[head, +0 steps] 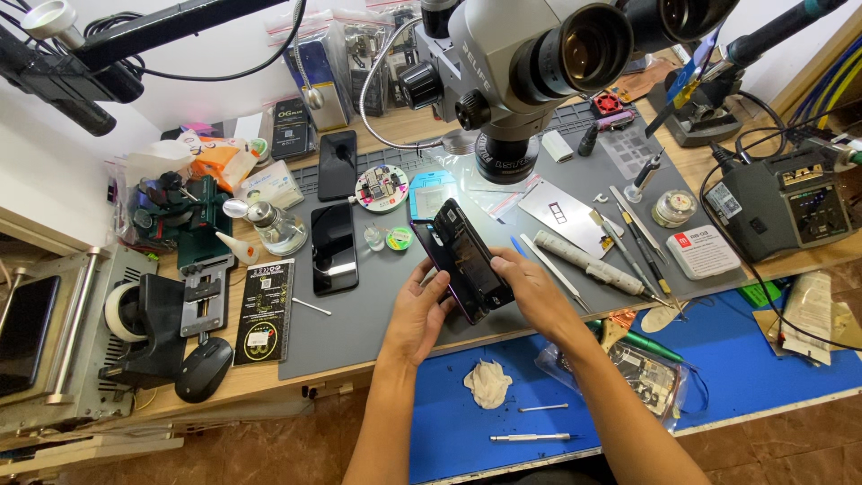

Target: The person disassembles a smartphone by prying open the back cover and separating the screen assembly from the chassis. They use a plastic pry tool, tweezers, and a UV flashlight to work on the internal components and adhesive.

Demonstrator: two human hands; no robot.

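Both hands hold an opened phone (467,260) tilted above the front edge of the grey mat (377,314), below the microscope (516,67). The left hand (417,314) curls its fingers around the phone's lower left side; the right hand (534,296) grips the right edge, thumb seemingly pressed on its face. A second dark phone (334,248) lies flat toward the mat's left edge.

White wall (224,54) behind wooden workbench (269,373); brown tiled floor (224,449) below; bright, even light.
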